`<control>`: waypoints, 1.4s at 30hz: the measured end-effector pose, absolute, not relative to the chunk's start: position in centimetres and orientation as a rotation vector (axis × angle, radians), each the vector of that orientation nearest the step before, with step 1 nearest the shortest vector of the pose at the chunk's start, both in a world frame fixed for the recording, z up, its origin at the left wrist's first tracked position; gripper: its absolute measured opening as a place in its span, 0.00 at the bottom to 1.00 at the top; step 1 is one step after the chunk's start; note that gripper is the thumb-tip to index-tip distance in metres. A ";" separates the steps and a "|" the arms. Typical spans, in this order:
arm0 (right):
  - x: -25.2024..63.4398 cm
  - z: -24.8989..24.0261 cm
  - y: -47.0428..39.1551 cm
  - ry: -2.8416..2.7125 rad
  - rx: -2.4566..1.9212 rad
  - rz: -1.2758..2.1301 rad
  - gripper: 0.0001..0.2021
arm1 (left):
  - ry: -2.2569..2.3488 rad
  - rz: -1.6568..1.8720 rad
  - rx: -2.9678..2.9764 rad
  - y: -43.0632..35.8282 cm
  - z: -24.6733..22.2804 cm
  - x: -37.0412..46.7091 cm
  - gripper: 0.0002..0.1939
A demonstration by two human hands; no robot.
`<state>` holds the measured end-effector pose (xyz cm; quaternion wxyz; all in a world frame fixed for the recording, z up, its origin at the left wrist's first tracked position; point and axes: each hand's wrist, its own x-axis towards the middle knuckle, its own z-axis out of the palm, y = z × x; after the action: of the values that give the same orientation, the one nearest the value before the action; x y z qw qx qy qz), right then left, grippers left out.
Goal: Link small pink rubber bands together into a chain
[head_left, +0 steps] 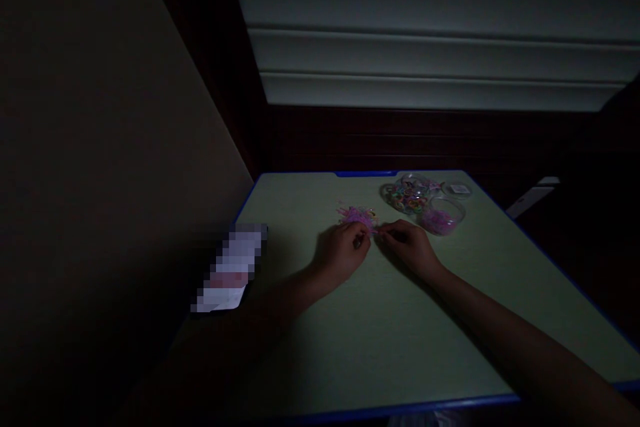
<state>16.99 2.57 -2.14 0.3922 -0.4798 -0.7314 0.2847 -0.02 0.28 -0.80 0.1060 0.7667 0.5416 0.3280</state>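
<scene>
On the pale green table, a small heap of pink and purple rubber bands (358,215), with a few other colours mixed in, lies just beyond my hands. My left hand (347,250) is closed in a pinch at the near side of the heap. Facing it, my right hand (409,245) pinches with thumb and forefinger. A thin pink rubber band (373,232) runs across the narrow gap between both sets of fingertips. Dim light hides the finer detail there.
Right of the heap stand a clear tub (463,215) with pink bands and a round container (414,177) of multicoloured bands. A clear lid (457,189) lies behind them. A lit phone (233,267) is at the left edge of the blue-rimmed table (380,347), near the wall.
</scene>
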 end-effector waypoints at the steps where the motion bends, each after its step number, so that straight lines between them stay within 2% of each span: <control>1: 17.0 -2.1 2.5 -1.850 -1.214 0.741 0.10 | 1.593 0.970 2.249 0.3 -0.8 0.0 0.06; 31: 16.8 -1.8 2.2 -1.684 -1.181 0.884 0.12 | 1.564 1.020 2.239 0.2 -0.8 0.0 0.06; 42: 16.8 -1.7 2.0 -1.701 -1.123 0.866 0.10 | 1.545 1.015 2.182 0.3 -0.9 0.0 0.11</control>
<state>16.77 1.98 -1.70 0.4470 -0.4536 -0.6871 0.3498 0.04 0.29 -0.88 0.1404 0.7554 0.5349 0.3515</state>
